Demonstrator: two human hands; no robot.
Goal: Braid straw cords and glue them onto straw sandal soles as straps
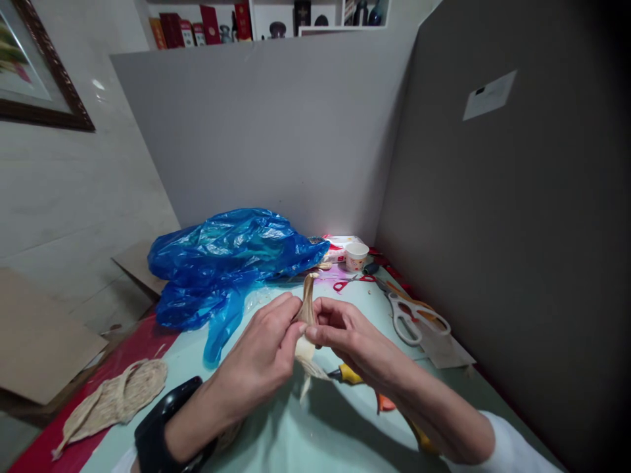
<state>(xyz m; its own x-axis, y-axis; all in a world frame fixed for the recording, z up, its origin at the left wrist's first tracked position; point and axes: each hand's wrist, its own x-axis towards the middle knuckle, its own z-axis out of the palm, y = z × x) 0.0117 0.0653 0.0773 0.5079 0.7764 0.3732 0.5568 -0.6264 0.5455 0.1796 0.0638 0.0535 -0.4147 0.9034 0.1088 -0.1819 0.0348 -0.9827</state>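
Observation:
In the middle of the head view, both hands pinch a dried husk bundle (308, 302). Its top is a brown, tapered stem, and pale, frayed strands hang from its lower end. My left hand (269, 338) closes on it from the left, with a dark band around the wrist. From the other side my right hand (345, 328) grips it between thumb and fingers, the two thumbs almost meeting. Part of the bundle is hidden behind the fingers. Below my right hand lies a yellow-handled tool (350, 374) with a dark tip.
A crumpled blue plastic bag (231, 253) fills the back left. A woven straw sole (118, 401) lies at the left edge. White-handled scissors (409, 318), red-handled scissors (353, 282) and a paper cup (355, 256) sit to the right, before grey panels (276, 131).

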